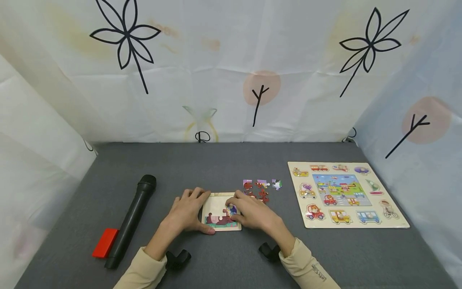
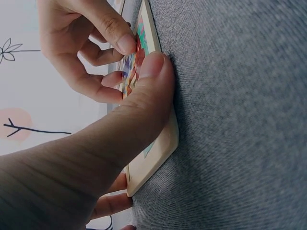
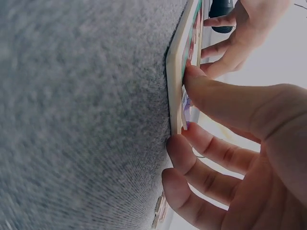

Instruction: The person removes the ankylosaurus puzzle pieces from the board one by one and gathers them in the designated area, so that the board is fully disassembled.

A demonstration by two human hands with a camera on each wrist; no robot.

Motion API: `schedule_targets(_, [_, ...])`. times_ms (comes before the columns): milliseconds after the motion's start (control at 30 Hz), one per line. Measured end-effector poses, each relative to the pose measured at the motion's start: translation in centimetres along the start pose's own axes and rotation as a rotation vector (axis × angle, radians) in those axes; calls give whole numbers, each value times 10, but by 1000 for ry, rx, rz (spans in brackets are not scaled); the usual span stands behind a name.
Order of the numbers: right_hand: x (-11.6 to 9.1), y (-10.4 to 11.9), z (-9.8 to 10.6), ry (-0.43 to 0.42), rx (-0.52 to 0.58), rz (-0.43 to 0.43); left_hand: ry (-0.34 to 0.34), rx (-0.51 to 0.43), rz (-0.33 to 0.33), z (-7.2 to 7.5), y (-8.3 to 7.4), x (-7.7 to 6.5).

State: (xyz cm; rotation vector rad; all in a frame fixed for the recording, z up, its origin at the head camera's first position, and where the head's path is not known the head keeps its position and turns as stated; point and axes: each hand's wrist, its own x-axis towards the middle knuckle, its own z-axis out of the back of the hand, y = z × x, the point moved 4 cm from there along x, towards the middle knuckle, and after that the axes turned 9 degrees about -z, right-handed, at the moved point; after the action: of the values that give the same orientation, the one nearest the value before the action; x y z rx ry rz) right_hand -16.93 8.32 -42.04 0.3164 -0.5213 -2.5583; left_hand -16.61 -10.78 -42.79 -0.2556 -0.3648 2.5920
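A small wooden puzzle tray (image 1: 216,202) lies in front of the person, with brown and green picture pieces fitted along its near side. My left hand (image 1: 189,210) grips the tray's left side; in the left wrist view the thumb (image 2: 153,69) presses the near rim while other fingers reach the far corner. Over the tray's right side, my right hand (image 1: 258,212) pinches a puzzle piece (image 1: 232,210) with blue on it. In the right wrist view that piece (image 3: 186,106) sits slightly tilted at the rim between thumb and index finger.
Several loose puzzle pieces (image 1: 264,195) lie beyond the right hand. A large vehicle puzzle board (image 1: 392,224) lies at the right. On the left are a black microphone (image 1: 129,220) and a red block (image 1: 105,243). A printed white cloth (image 1: 223,88) hangs behind the grey table.
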Motion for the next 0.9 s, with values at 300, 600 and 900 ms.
schedule_targets(300, [1, 0, -1, -11, 33, -1, -10, -3, 1, 0, 0, 0])
schedule_targets(600, [-1, 0, -2, -13, 37, -7, -5, -9, 5, -2, 0, 0])
schedule_targets(900, [-3, -2, 0, -10, 34, -10, -11, -11, 6, -1, 0, -1])
